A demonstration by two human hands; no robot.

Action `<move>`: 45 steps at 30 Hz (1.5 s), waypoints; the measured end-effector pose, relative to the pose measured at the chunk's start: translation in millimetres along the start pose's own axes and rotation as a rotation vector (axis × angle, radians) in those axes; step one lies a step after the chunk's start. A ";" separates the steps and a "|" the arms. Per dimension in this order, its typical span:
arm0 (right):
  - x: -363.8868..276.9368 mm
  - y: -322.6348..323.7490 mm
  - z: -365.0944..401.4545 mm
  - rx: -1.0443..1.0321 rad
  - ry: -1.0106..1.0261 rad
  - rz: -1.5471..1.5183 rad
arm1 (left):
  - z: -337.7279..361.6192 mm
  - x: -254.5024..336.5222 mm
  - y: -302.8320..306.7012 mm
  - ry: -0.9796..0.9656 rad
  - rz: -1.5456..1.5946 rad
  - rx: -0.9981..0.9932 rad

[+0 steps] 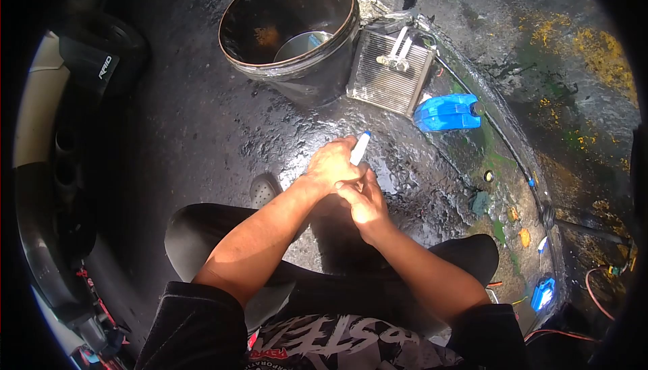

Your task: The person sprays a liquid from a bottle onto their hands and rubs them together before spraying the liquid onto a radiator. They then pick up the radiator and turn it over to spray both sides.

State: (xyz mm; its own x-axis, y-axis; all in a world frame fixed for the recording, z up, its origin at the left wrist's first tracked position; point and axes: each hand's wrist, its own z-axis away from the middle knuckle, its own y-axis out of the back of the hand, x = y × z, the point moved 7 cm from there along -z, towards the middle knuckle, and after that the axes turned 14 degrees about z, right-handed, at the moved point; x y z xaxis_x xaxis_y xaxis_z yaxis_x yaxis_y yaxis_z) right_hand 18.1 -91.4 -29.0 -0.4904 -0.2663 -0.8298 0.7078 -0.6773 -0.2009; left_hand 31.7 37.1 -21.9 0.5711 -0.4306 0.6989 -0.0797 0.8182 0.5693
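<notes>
A white tube or marker-like item [360, 148] with a blue tip points up and away from my hands, over the wet ground. My left hand [332, 166] is closed around its lower end, palm turned down. Just below and to the right, my right hand [363, 201] touches the left one, its thumb and fingers bent near the underside of that hand. What the right fingers hold, if anything, is hidden. Beyond my hands, a finned metal radiator core [386, 81] lies near a blue plastic container [445, 113] with a dark cap.
A large black bucket [297, 76] holding some liquid stands at the top. Wet dark ground [202, 127] spreads around it. A hose [509, 147] runs along the right. At the left is a dark vehicle part [101, 53]; a grey clog [264, 189] shows by my knee.
</notes>
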 end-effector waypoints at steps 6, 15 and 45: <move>-2.0 -2.3 -10.8 -0.046 -0.006 0.042 | 11.2 1.3 15.3 0.220 0.022 -0.018; -3.5 -15.2 -20.2 -0.159 0.044 -0.043 | 17.2 -13.3 24.7 0.228 0.104 0.055; -43.1 -13.5 -26.8 -0.177 0.094 -0.015 | 1.9 -21.4 43.6 0.188 0.224 0.318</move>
State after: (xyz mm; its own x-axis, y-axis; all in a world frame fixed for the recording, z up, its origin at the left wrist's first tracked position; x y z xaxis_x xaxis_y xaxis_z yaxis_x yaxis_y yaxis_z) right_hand 43.3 -52.4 -4.4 -0.4575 -0.1862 -0.8695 0.7832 -0.5474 -0.2948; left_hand 14.5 81.3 -11.2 0.6475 -0.1554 0.7461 -0.4493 0.7129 0.5384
